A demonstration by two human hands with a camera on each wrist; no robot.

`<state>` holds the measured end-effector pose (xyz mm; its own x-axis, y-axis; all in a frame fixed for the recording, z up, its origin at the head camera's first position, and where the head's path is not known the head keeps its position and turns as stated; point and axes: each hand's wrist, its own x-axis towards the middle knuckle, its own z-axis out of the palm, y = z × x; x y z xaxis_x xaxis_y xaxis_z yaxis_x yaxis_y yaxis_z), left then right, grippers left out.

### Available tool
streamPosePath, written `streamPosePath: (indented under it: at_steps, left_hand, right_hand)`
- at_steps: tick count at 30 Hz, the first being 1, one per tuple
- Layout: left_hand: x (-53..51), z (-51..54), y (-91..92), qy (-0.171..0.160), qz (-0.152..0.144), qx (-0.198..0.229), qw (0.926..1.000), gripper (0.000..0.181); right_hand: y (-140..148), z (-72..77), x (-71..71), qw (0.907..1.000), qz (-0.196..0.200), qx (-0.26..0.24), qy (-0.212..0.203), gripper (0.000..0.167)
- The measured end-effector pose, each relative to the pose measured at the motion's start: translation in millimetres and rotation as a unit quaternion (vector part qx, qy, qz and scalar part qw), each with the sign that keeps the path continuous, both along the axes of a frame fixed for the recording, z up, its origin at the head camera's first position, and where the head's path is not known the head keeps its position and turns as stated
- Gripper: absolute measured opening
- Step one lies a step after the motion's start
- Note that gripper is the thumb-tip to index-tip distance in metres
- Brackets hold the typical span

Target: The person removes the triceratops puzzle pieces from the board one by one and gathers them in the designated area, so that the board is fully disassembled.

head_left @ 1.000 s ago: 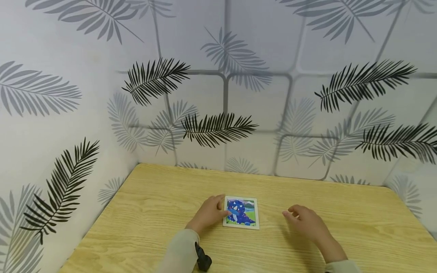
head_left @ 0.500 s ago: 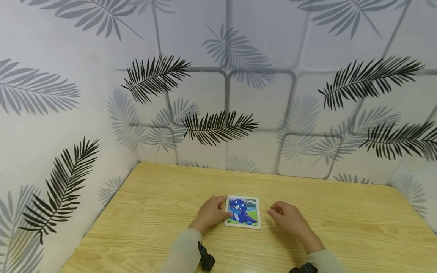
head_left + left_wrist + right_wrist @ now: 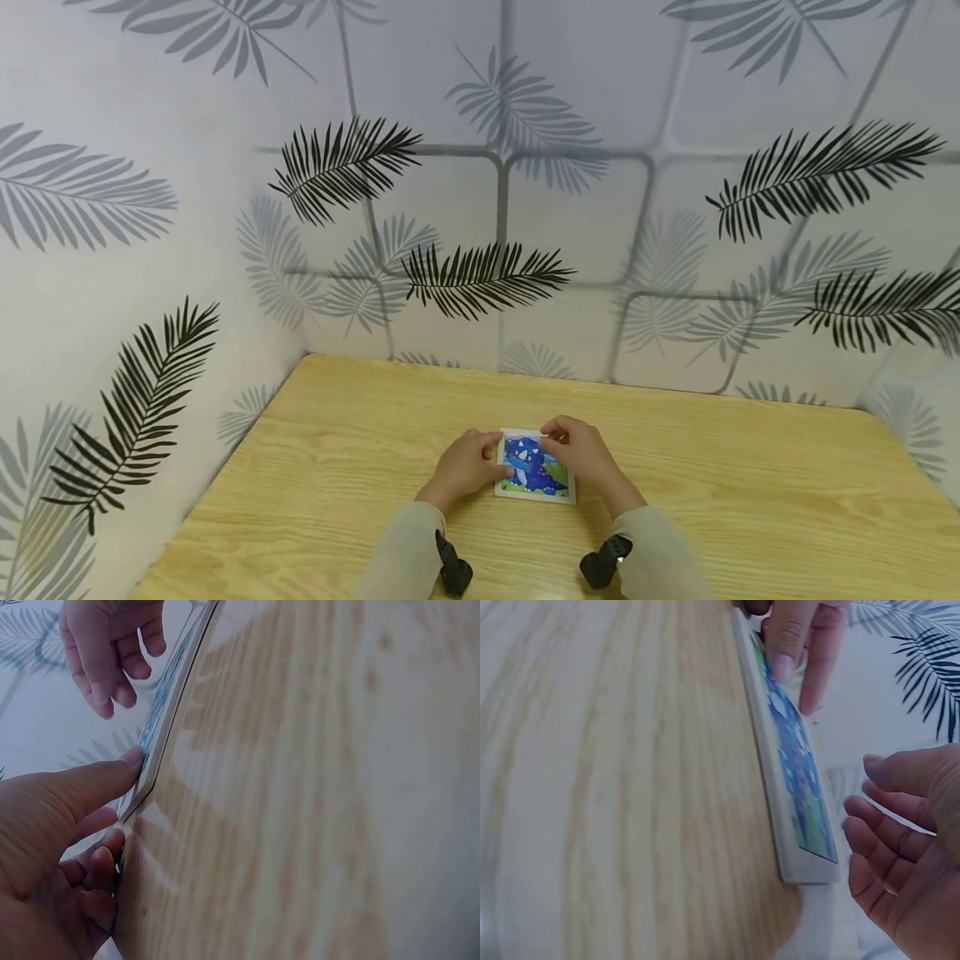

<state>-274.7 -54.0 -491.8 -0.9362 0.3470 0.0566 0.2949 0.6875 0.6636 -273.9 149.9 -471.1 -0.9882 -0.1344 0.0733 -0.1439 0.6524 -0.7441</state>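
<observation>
A flat square picture board with a white frame and a blue horned dinosaur lies on the wooden table. My left hand holds its left side, the thumb on the picture and the other fingers curled by the frame's edge, as the left wrist view also shows. Over the board's far right corner hovers my right hand, covering part of the picture in the head view. In the right wrist view the right hand's fingers are loosely bent, with a gap between them and the board.
The wood-grain table extends around the board on all sides. Behind and to the left stand pale walls with leaf patterns. A black wrist camera sits on the left wrist, another black camera on the right.
My right hand has moved left from the table's right part to above the board's far right corner. The left hand keeps its place at the board's left side.
</observation>
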Motion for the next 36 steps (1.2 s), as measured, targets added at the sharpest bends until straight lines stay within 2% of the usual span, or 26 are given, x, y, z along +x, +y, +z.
streamPosePath:
  at_steps: [5,7,14,22,29,36]
  left_hand:
    - [-0.9,0.6,-0.1,-0.003,0.002,-0.003,1.0000,0.060]
    - [-1.5,1.1,-0.6,-0.003,0.001,-0.005,1.0000,0.060]
    - [-2.4,1.5,-2.9,0.008,-0.011,-0.001,0.9999,0.060]
    - [-1.6,0.6,-3.3,-0.001,-0.004,-0.009,0.9999,0.062]
    - [-1.0,-0.5,-2.3,-0.011,0.005,-0.012,0.9999,0.062]
    - [-0.2,-1.6,-2.9,-0.004,0.004,-0.009,0.9999,0.061]
  right_hand:
    - [-10,-2.4,-4.2,0.9994,0.002,0.007,0.035,0.013]
    - [-14,-1.5,-7.6,0.9993,0.002,0.013,0.035,0.012]
    - [-24,-5.6,-17.3,0.9998,0.013,0.017,0.007,0.011]
    - [-28,-15.4,-19.6,0.9982,0.035,0.045,0.020,0.017]
    - [-28,-13.4,-19.5,0.9968,0.046,0.065,0.003,0.020]
    - [-30,-10.1,-20.0,0.9961,0.056,0.066,-0.021,0.015]
